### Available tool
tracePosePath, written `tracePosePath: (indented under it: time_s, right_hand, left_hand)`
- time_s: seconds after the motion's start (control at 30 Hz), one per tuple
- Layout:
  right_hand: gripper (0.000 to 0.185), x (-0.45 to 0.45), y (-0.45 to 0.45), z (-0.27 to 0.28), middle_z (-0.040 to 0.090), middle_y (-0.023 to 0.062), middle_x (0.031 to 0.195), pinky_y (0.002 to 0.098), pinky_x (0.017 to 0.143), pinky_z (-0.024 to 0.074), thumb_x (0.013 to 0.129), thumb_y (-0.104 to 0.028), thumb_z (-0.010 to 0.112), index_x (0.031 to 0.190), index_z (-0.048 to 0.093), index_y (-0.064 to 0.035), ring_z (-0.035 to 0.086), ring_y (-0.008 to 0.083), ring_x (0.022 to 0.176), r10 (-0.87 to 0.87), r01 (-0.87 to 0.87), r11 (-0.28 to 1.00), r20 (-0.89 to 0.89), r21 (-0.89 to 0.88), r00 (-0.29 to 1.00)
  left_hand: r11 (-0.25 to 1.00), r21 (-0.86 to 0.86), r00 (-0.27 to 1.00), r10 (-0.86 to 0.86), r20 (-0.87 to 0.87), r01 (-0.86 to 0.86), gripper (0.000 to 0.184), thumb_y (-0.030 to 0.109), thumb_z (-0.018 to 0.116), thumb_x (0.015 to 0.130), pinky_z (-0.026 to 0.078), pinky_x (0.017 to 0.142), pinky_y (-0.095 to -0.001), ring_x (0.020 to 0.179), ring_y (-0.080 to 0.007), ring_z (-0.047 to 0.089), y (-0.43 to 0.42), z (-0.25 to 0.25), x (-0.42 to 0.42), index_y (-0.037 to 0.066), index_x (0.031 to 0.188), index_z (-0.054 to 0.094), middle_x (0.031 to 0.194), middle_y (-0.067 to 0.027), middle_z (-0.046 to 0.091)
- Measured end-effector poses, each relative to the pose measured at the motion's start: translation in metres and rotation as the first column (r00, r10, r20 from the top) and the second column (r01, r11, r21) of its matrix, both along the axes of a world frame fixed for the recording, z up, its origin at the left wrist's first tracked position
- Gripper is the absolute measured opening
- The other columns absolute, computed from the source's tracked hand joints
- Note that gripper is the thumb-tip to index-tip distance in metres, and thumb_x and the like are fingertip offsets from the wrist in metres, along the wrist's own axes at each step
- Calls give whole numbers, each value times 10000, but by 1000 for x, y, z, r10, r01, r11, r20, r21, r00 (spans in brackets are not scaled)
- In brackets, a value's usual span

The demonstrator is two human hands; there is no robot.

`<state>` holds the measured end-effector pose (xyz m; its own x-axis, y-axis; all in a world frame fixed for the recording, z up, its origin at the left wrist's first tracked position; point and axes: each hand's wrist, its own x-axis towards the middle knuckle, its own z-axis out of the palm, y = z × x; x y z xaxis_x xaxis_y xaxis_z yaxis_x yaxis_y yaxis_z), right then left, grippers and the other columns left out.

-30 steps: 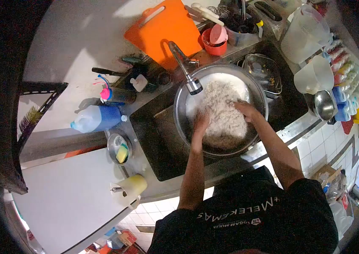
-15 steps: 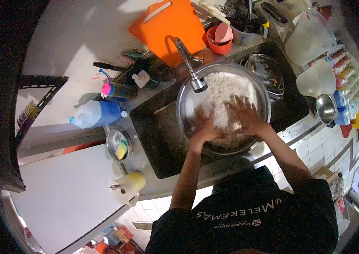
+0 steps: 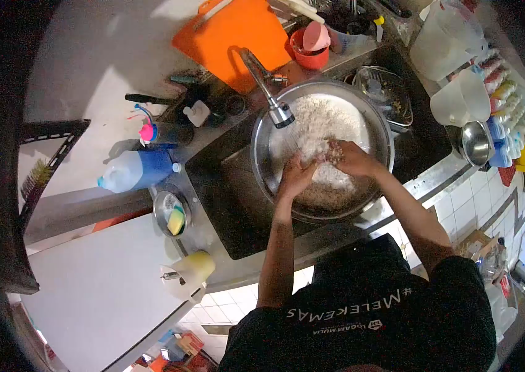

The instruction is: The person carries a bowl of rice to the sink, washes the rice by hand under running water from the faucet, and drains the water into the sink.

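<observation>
A large round metal bowl [image 3: 261, 180] stands in the dark sink, filled with cloudy white water and pale, grain-like stuff [image 3: 318, 115]. Both hands are inside the bowl, close together near its middle. My left hand [image 3: 298, 175] has its fingers curled at the pale heap. From the right, my right hand [image 3: 352, 159] reaches in, its fingers bent round some of the same pale stuff. The fingertips of both are partly hidden in it. Above the bowl's upper left part hangs the faucet head [image 3: 281, 115].
The sink [image 3: 225, 223] surrounds the bowl, with a wire basket [image 3: 386, 93] at its upper right. An orange board [image 3: 231, 43] and a red bowl [image 3: 309, 57] lie behind. A blue-liquid bottle [image 3: 135, 170] and a sponge dish [image 3: 166, 211] stand left.
My hands moved from spread over the pale stuff to close together, fingers now curled, lifting some of it. The view has shifted slightly.
</observation>
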<state>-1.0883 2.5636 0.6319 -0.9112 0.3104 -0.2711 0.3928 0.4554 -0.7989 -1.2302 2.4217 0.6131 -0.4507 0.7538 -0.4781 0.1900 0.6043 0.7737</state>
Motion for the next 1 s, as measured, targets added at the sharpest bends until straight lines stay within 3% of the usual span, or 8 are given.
tracePosePath:
  time_s: [0.2, 0.3, 0.53, 0.6, 0.7, 0.83, 0.9, 1.0]
  right_hand:
    - [775, -20, 27, -5, 439, 247, 1244, 387, 937, 405, 665, -406, 724, 1276, 412, -47, 448, 362, 1146, 45, -8, 724, -35, 690, 998]
    - [852, -53, 55, -78, 442, 253, 1249, 363, 946, 398, 629, -473, 740, 1284, 399, -48, 450, 344, 1156, -270, 264, 963, -230, -59, 935]
    - [806, -3, 13, -32, 356, 159, 1377, 440, 1001, 338, 665, -436, 723, 1324, 380, -126, 384, 351, 1228, 187, -166, 975, -139, 150, 972]
    - [857, 19, -4, -3, 304, 162, 1402, 503, 992, 319, 631, -402, 748, 1349, 341, -172, 350, 386, 1240, 277, -277, 878, 57, 390, 959]
    - [998, 21, -6, -31, 161, 190, 1449, 634, 940, 297, 555, -301, 789, 1392, 248, -264, 270, 480, 1248, 228, -332, 707, 243, 624, 943]
    - [845, -5, -5, -79, 214, 256, 1402, 569, 936, 357, 670, -204, 679, 1393, 243, -220, 350, 471, 1203, -152, -57, 689, 221, 722, 963]
    - [834, -13, -3, -91, 402, 292, 1260, 476, 892, 435, 679, -137, 670, 1383, 222, -119, 450, 428, 1125, -309, 169, 851, 214, 498, 927]
    - [674, 2, -1, -46, 497, 256, 1160, 437, 906, 427, 724, -236, 637, 1291, 345, -19, 505, 389, 1054, -192, 118, 954, 260, 276, 946]
  left_hand:
    - [966, -92, 725, -244, -644, 242, 1092, 437, 783, 596, 247, 1055, -404, 1290, -345, 273, 29, 13, -10, 100, 1419, 149, 1413, -219, 238]
    - [940, 154, 788, -158, -595, 305, 1189, 464, 829, 503, 247, 1060, -390, 1302, -334, 257, 42, -32, -27, 68, 1405, 164, 1375, -224, 306]
    - [853, 158, 864, -503, -2, 497, 1084, 406, 810, 570, 212, 1070, -424, 1309, -364, 230, 1, -11, -15, 25, 1386, 207, 1418, -235, 217]
    - [828, -256, 600, -543, -587, 499, 811, 204, 701, 709, 259, 1008, -561, 1298, -430, 211, -27, -43, 2, 158, 1392, 266, 1409, -257, 211]
    - [944, -315, 881, -231, -413, 100, 674, 111, 589, 767, 277, 928, -653, 1256, -493, 232, -16, -32, 14, 195, 1374, 308, 1399, -262, 216]
    - [961, -238, 630, -274, -727, 144, 609, 62, 530, 778, 326, 925, -597, 1189, -484, 327, -3, -65, 0, 91, 1351, 327, 1351, -285, 275]
    - [978, 16, 883, 197, -426, -210, 572, 32, 518, 755, 354, 927, -535, 1114, -470, 398, 3, -59, -11, -33, 1298, 349, 1288, -298, 351]
    - [975, -138, 765, -220, -605, 171, 577, 33, 531, 721, 354, 967, -465, 1124, -452, 410, -6, -87, -35, -106, 1252, 354, 1242, -309, 401]
